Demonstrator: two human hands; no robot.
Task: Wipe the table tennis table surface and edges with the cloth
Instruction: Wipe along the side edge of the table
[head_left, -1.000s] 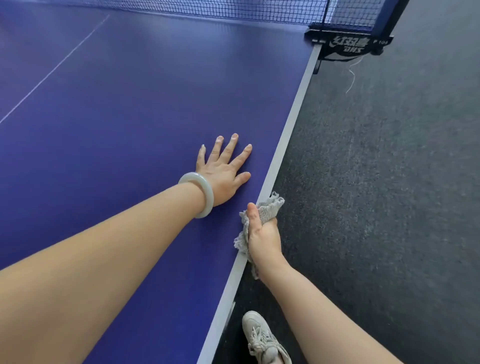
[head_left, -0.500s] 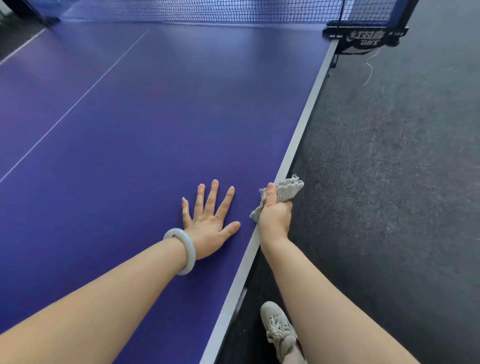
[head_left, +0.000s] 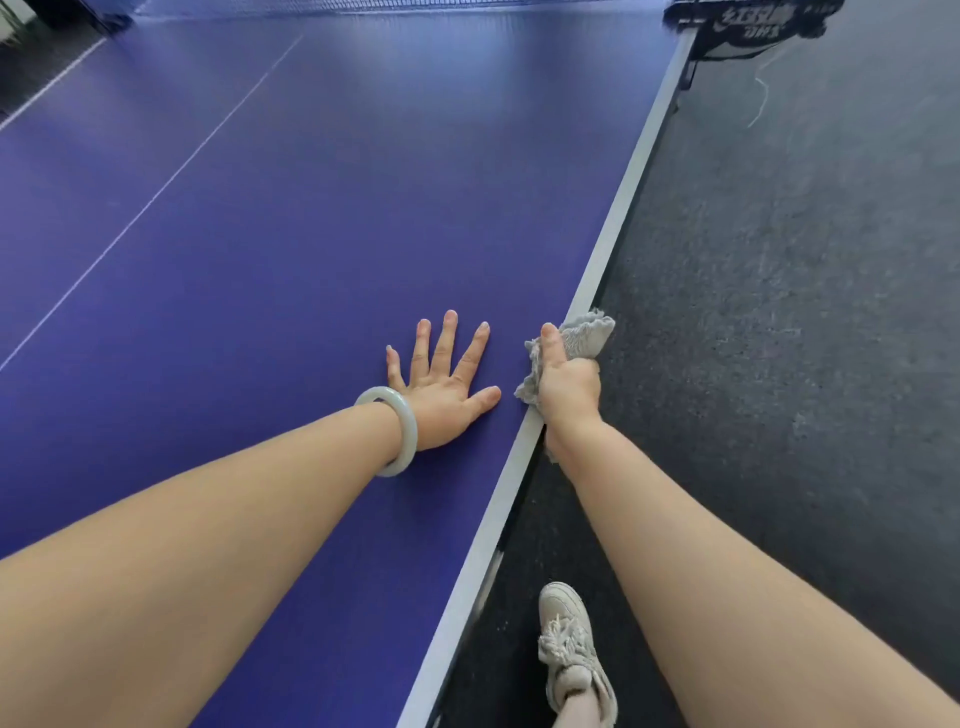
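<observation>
We are seeing bright, soft light that is laying a pale sheen on the far end of the blue surface and casting only faint, soft-edged shadows, while the wide lens is stretching the near corners and the dark floor is looking slightly grainy.

— Any writing to read?
— Only on the black net clamp at the far right edge of the table: white Chinese characters, upside down, partly cut off; beside them small letters, seemingly "DHS".
</observation>
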